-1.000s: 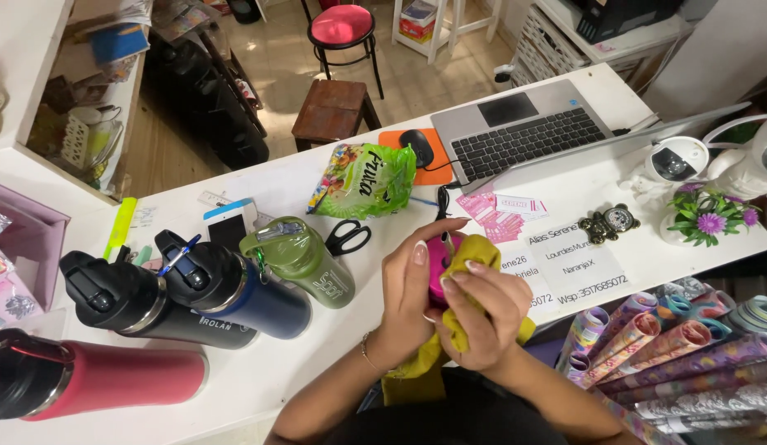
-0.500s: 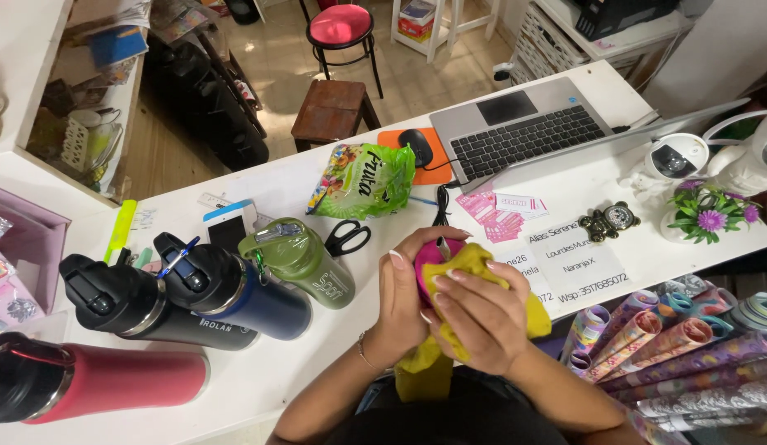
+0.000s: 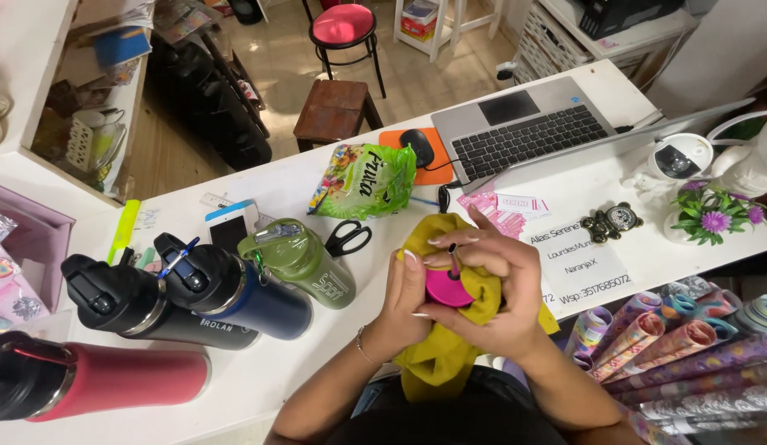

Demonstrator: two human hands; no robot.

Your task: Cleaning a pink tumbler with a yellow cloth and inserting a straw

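Presently, left hand (image 3: 404, 301) and right hand (image 3: 491, 288) both pinch a pink lid (image 3: 446, 288) in yellow cloth (image 3: 437, 363), wiping underway; four bottles (image 3: 297, 262) lie untouched on counter (image 3: 260, 379).

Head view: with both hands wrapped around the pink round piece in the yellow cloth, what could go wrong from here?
The left hand and right hand grip the pink round piece only through the yellow cloth, so it might slip. Four bottles lie on their sides, the green bottle nearest; an elbow nudge could roll them. The scissors sit close to the hands and could be knocked.
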